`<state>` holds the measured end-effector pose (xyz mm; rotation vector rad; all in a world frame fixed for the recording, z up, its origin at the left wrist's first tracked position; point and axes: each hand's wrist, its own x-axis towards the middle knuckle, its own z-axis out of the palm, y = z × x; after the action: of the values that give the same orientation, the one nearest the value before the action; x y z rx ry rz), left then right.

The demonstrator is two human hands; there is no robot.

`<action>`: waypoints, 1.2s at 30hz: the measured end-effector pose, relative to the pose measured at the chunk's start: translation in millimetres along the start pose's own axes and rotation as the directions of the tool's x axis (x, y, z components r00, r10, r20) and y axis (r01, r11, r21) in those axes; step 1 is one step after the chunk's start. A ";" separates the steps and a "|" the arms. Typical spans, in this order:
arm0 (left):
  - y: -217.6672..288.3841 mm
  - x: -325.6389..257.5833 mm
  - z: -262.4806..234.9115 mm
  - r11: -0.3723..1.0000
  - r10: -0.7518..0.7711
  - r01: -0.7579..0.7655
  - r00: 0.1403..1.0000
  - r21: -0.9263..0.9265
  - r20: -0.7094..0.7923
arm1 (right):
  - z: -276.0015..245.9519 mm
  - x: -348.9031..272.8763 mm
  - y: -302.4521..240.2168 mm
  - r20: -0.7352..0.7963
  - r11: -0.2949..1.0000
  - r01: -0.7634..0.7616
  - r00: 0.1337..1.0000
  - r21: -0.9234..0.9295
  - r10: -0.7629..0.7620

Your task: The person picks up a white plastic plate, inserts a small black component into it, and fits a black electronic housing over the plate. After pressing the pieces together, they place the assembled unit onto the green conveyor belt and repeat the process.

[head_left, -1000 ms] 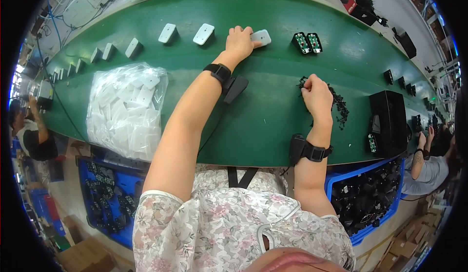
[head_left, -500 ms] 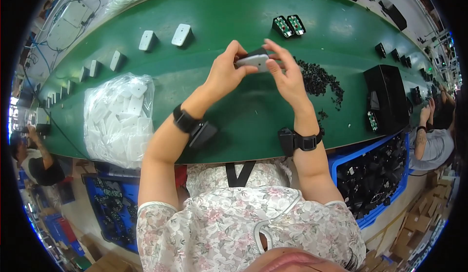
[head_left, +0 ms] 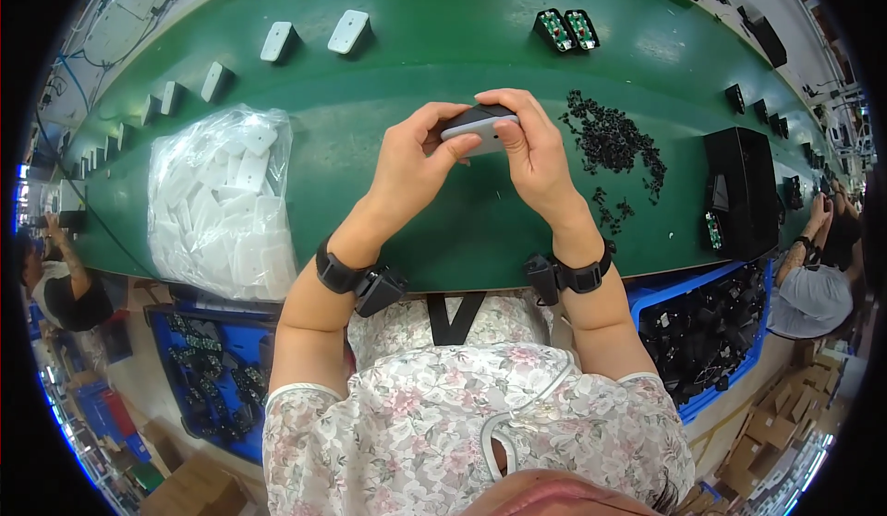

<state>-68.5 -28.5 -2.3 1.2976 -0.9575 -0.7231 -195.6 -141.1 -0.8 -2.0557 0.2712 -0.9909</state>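
Note:
A small black plastic housing with a pale cover plate (head_left: 478, 132) is held between my two hands above the green table. My left hand (head_left: 412, 154) grips its left end, thumb against the pale plate. On the right end, my right hand (head_left: 534, 151) presses its thumb on the plate while its fingers curl over the black back. Right of my right hand lies a spread heap of small black parts (head_left: 613, 137). Beyond my hands stand two open black housings with green circuit boards (head_left: 567, 31). A clear plastic bag of white plates (head_left: 222, 206) lies left of my left arm.
A row of covered housings (head_left: 350, 32) runs along the far left of the green table (head_left: 443, 45). At right stands a black box (head_left: 744, 193). Blue bins of black parts (head_left: 704, 336) and circuit boards (head_left: 208, 368) sit below the near edge. Co-workers sit at both sides.
My right hand's fingers, earlier raised and spread, have closed around the housing's right end. The whole view has shifted somewhat, and the housing is now nearly level between both hands.

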 end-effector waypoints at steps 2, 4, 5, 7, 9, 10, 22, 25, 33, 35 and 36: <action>-0.4 -2.7 5.8 0.999 -0.034 0.034 0.999 0.006 -0.004 | 0.4 -1.0 0.5 -0.009 0.999 -0.042 0.999 0.004 0.042; -2.1 -1.0 8.3 0.998 -0.061 0.061 0.998 -0.020 -0.003 | -0.5 -1.9 1.9 -0.020 0.996 -0.088 0.996 0.007 0.088; -2.7 -0.3 9.6 0.996 -0.077 0.077 0.997 -0.045 -0.007 | -1.4 -1.8 3.1 0.006 0.987 -0.155 0.988 0.033 0.155; 2.1 1.3 6.6 0.982 -0.162 0.163 0.987 -0.096 0.024 | -3.3 -1.2 4.5 0.033 0.972 -0.228 0.973 0.059 0.227; -1.7 3.1 4.2 0.953 -0.232 0.237 0.971 -0.188 0.050 | -5.7 -0.2 6.2 0.120 0.879 -0.362 0.932 0.309 0.342; -7.6 4.3 3.2 0.952 -0.236 0.242 0.970 -0.188 0.051 | -6.8 0.3 8.6 0.120 0.877 -0.366 0.931 0.311 0.346; -32.5 10.2 -13.5 0.650 0.206 -0.347 0.937 0.676 0.283 | -2.4 -2.3 32.3 0.288 0.878 -0.434 0.883 0.202 0.370; -33.6 10.8 -14.6 0.671 0.180 -0.320 0.945 0.669 0.271 | -2.5 -2.4 28.4 0.276 0.857 -0.444 0.885 0.261 0.374; -34.7 7.6 -10.8 0.600 0.218 -0.360 0.933 0.714 0.287 | -23.4 -2.6 53.1 -0.116 0.937 -0.263 0.963 -0.231 0.242; -34.5 7.3 -9.9 0.555 0.231 -0.378 0.926 0.741 0.299 | -18.8 -2.4 48.3 -0.139 0.853 -0.126 0.988 -0.506 0.064; -34.1 7.2 -9.9 0.561 0.231 -0.383 0.924 0.734 0.306 | -20.1 -1.6 40.9 -0.136 0.852 -0.128 0.988 -0.507 0.068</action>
<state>-54.0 -35.6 -34.6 1.7632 -1.7278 -0.0907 -205.3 -178.3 -25.3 -2.4333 0.7683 -1.0526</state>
